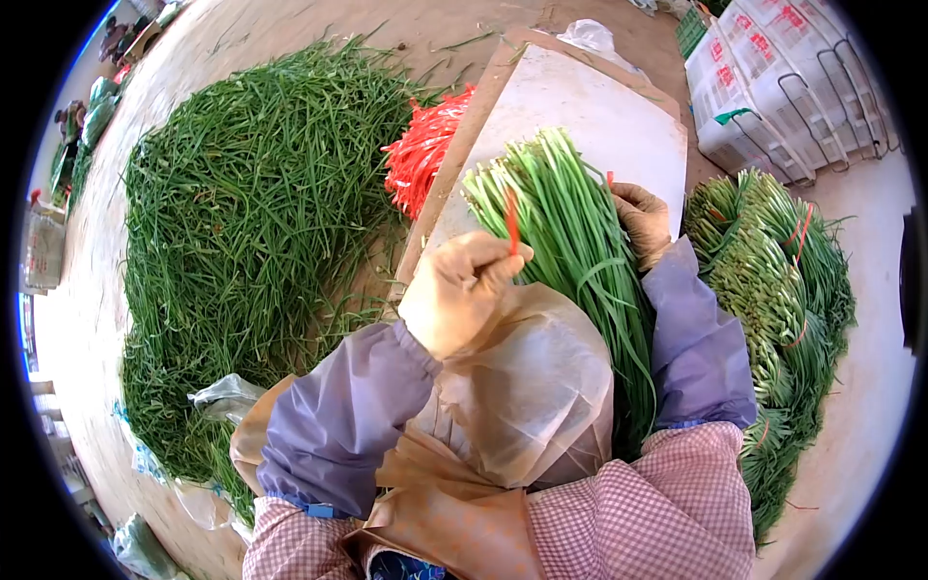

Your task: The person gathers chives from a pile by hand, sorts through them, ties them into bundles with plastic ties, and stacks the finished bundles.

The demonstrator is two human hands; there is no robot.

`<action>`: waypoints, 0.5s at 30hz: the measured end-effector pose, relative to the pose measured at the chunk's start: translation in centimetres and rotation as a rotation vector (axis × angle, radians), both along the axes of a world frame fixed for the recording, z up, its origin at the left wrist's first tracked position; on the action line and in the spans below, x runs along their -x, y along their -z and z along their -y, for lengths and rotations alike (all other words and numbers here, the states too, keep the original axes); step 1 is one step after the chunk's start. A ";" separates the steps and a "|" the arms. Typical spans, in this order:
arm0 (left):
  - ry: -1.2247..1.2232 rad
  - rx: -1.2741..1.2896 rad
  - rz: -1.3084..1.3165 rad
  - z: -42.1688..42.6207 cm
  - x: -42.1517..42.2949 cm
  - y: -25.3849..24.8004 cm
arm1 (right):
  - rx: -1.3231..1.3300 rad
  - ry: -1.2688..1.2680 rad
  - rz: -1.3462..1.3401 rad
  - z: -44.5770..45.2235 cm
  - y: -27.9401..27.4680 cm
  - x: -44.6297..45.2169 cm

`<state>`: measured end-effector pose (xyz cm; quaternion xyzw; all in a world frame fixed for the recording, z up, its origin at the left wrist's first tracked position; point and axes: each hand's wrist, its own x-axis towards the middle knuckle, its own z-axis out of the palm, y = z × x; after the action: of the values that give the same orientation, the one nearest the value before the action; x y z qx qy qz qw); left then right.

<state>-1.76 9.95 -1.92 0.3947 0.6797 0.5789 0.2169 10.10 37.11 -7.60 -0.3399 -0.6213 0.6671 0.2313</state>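
A bundle of green garlic chives lies in front of me on a white-topped board, pale cut ends facing away and leaves trailing toward my lap. My left hand, in a light glove, is closed at the bundle's left side and pinches one end of a red tie. At the right side, my gloved right hand has its fingers curled against the stalks, with a short red end sticking up at its fingertips. Whether the tie runs underneath between both hands is hidden by the bundle.
A heap of loose green leaves covers the floor at left. Red ties are piled beside the board. Tied chive bundles are stacked at right, below white crates. A translucent plastic sheet covers my lap.
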 end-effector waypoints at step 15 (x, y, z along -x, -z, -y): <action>0.409 -0.042 -0.922 -7.0 1.8 -2.9 | 0.029 -0.130 -0.118 5.4 -2.3 1.7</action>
<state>-3.52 16.91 0.94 0.7387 0.6018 0.3034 -0.0050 8.37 31.69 -5.25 -0.2621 -0.6177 0.7085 0.2189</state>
